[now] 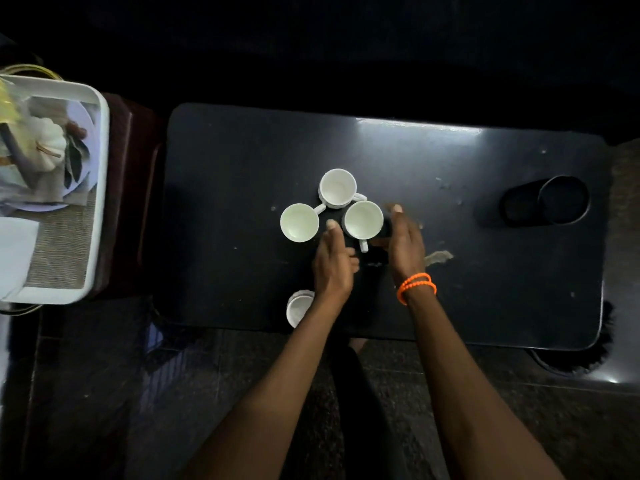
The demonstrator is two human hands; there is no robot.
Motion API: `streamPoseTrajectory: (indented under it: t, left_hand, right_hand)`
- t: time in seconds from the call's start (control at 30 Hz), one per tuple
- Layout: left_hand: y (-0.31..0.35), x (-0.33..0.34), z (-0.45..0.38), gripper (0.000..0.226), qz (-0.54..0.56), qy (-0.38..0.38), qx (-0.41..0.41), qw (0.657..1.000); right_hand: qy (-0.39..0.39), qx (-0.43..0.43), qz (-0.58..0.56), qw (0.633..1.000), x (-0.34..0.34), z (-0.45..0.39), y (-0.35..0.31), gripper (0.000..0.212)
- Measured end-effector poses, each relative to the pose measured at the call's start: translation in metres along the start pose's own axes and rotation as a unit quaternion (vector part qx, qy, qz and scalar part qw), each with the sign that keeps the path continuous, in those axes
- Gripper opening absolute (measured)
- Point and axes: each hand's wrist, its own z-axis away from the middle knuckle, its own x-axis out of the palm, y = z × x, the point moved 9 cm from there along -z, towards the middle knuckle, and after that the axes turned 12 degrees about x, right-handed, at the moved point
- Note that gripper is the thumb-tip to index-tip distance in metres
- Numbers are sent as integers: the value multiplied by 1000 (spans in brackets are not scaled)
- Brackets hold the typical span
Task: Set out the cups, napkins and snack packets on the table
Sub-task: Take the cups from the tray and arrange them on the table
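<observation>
We see a black, glossy bench point(242, 161) marked with pale scuffs and a tan smear point(438, 257). On it stand white cups point(337, 186) with faintly greenish-cream insides. A bright orange beaded band point(416, 286) circles our right wrist. At left, a white tray point(100, 188) holds a grey woven-striped mat point(64, 244) and a white pumpkin point(48, 140) with dark green leaves.
</observation>
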Motion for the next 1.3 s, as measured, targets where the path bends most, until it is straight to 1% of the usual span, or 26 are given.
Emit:
streamPoseTrajectory:
  t: [0.07, 0.13, 0.2, 0.27, 0.37, 0.43, 0.5, 0.6, 0.63, 0.67, 0.73, 0.87, 1.0, 1.03, 1.17, 1.3]
  left_hand:
    - [5, 13, -6, 44, -5, -8, 14, 1000]
    - [13, 13, -10, 46, -47, -4, 47, 998]
    - [13, 11, -13, 46, -61, 0, 54, 997]
    - [8, 11, -14, 56, -71, -11, 48, 996]
    - [0, 12, -5, 83, -69, -32, 43, 996]
    - [-5, 16, 7, 89, -70, -50, 49, 995]
    - [-13, 24, 23, 79, -69, -68, 56, 994]
    - [-30, 31, 49, 39, -73, -75, 52, 993]
    - [-38, 32, 57, 32, -74, -78, 52, 993]
    - [-45, 33, 65, 29, -73, -81, 52, 993]
    - [-60, 35, 80, 29, -64, -88, 52, 993]
    - [-83, 35, 100, 28, -58, -104, 48, 992]
    - [-90, 36, 104, 29, -73, -122, 51, 989]
    - [-91, 36, 103, 28, -77, -124, 53, 988]
    - [-95, 37, 102, 36, -85, -120, 50, 988]
    - [-98, 39, 106, 33, -75, -113, 48, 990]
  right_hand:
    - [-18, 9, -1, 1000, 6, 0, -1, 51]
    - [-22, 10, -23, 999, 8, 1, -1, 47]
    - [-25, 10, -49, 998, 8, 2, 0, 44]
    - [-23, 14, -75, 997, 4, 5, 3, 43]
    - [-5, -2, -102, 995, -10, 15, 11, 42]
    - [23, -7, -115, 993, -25, 24, 24, 40]
    - [44, -2, -132, 990, -40, 30, 40, 41]
    - [69, 11, -140, 988, -63, 39, 68, 44]
    - [75, 17, -132, 988, -69, 42, 78, 43]
    - [74, 22, -125, 989, -75, 45, 88, 41]
    - [65, 22, -119, 990, -84, 52, 104, 38]
    - [59, 20, -105, 993, -96, 64, 123, 40]
    - [47, 33, -111, 992, -99, 69, 133, 29]
    - [46, 35, -109, 992, -99, 68, 134, 28]
    - [48, 38, -108, 992, -100, 67, 134, 29]
    - [49, 30, -106, 993, -102, 67, 136, 34]
